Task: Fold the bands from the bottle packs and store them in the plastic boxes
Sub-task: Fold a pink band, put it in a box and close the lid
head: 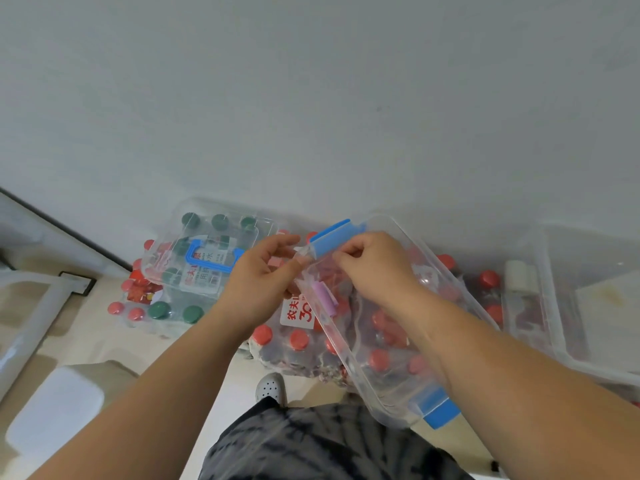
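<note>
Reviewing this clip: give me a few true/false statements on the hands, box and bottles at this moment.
1. Both the left hand and right hand pinch a translucent band. True.
2. The clear box has red latches. False: they are blue.
3. A pink folded piece lies inside the box. True.
4. The lid with the blue handle covers the box. False: it rests on the green-capped bottle pack.
</note>
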Action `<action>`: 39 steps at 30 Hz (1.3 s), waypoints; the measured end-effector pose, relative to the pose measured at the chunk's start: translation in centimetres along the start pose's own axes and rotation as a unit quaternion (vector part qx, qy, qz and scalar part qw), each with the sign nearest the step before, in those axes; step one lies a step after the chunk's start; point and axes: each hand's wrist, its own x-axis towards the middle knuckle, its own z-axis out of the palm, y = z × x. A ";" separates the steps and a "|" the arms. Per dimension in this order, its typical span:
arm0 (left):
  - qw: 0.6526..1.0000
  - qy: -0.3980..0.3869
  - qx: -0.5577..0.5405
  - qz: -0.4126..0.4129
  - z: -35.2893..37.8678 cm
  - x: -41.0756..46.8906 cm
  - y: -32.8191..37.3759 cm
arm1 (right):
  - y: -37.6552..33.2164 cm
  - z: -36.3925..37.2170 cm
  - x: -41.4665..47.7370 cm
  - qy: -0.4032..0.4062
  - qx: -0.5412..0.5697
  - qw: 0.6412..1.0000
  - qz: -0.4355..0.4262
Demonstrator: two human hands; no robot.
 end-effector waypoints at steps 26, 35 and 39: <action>0.956 -0.009 0.280 0.091 -22.2 9.9 -7.8 | -12.2 17.2 2.1 0.000 -0.116 0.987 0.113; 0.928 -0.121 0.350 0.042 -23.1 11.3 -10.8 | -11.5 18.5 1.3 -0.003 -0.102 0.982 0.162; 0.928 -0.141 0.342 0.038 -23.0 11.6 -11.6 | -11.4 18.8 1.0 -0.011 -0.131 0.978 0.160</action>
